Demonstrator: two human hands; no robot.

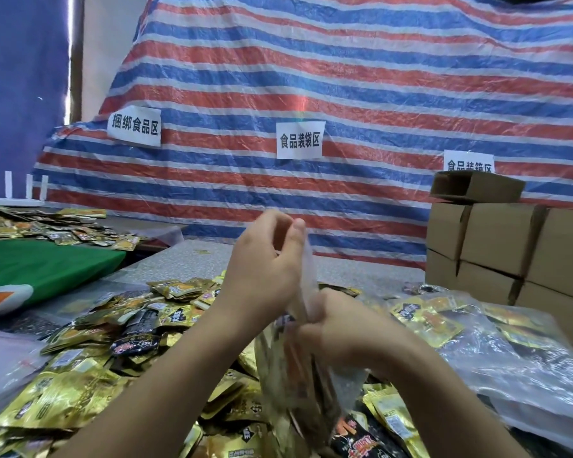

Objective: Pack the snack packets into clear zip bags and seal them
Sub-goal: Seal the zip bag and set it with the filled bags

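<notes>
While both hands work above the heap, one clear plastic zip bag (303, 365), filled with gold and black packets, hangs upright between them over the near middle of the table. Left hand (265, 259): fingers curled, thumb and fingertips pinching the bag's top strip. Right hand (341, 325): fingers closed around the bag's upper edge, lower down; blurred. Loose gold and black foil snack packets (90, 368): one spread heap, too many to count, around and under the bag. Filled clear bags (497, 352): a pile at right, number unclear. Plain brown cardboard boxes (510, 252): about five in a stack at far right, plus one small open box on top. White paper signs (299, 139) with black characters: three, the rightmost partly hidden by the boxes. Surface: grey speckled table (192, 259); a green cloth (37, 262) at left, more packets beyond. Room: red, white and blue striped tarpaulin (361, 77) behind; blue curtain at far left
</notes>
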